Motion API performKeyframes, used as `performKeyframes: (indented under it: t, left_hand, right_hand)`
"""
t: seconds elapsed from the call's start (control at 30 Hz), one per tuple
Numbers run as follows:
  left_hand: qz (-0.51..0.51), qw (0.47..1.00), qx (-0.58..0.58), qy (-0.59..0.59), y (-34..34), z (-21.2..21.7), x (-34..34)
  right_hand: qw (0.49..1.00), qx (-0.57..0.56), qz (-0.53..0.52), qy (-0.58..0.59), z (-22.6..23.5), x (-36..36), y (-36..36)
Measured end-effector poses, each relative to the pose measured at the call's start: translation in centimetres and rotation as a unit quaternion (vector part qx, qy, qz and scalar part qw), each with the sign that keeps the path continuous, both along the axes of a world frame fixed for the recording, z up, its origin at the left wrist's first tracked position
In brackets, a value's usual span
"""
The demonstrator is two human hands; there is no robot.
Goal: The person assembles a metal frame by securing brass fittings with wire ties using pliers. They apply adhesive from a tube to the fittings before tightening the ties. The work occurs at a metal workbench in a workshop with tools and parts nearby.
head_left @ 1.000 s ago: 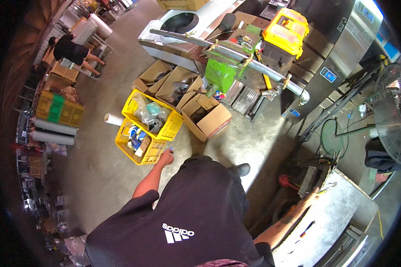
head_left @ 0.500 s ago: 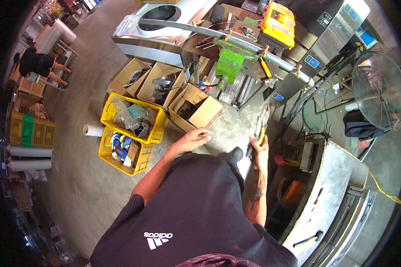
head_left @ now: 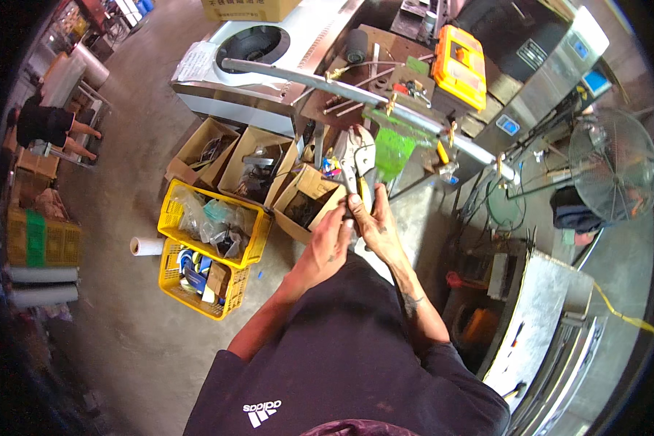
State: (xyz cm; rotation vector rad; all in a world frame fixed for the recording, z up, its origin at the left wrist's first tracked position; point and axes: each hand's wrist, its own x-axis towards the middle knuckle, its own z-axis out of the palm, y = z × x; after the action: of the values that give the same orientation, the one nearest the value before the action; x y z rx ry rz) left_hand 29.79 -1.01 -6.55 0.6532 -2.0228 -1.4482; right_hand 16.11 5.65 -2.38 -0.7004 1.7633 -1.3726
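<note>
In front of my body, a pair of silver locking pliers (head_left: 357, 161) points away from me, jaws at the far end. My right hand (head_left: 374, 229) is closed around its handles, with the thumb on top and a yellow strip showing along one handle. My left hand (head_left: 329, 243) is closed at the near end of the handles, fingers pinched together against it; exactly what they grip there is partly hidden. Just beyond the jaws stands a green vise (head_left: 396, 149). Behind it a long metal pipe (head_left: 327, 85) with small brass valves lies across the bench.
An orange-lidded toolbox (head_left: 459, 65) sits on the bench. Cardboard boxes (head_left: 258, 161) of parts and yellow crates (head_left: 212, 251) stand on the floor at left. A large fan (head_left: 612, 166) is at right, near a metal-topped table (head_left: 538, 312). Another person (head_left: 47, 123) is far left.
My right hand has brought the pliers up and left from beside my right leg to the middle. My left hand has moved in to meet them and closed at the handle end.
</note>
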Motion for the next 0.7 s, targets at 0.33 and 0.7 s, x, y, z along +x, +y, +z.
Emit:
performKeyframes:
  t: [0.33,0.7]
  left_hand:
    - [0.040,0.987,-0.053,-0.148,-15.7,2.7,-1.2]
    - [-0.124,0.971,-0.140,-0.148,-29.7,3.0,-2.2]
  right_hand:
    - [0.926,-0.111,0.009,-0.362,-2.5,-5.5,-11.3]
    - [0.852,-0.207,-0.053,-0.479,-4.1,-2.0,-21.2]
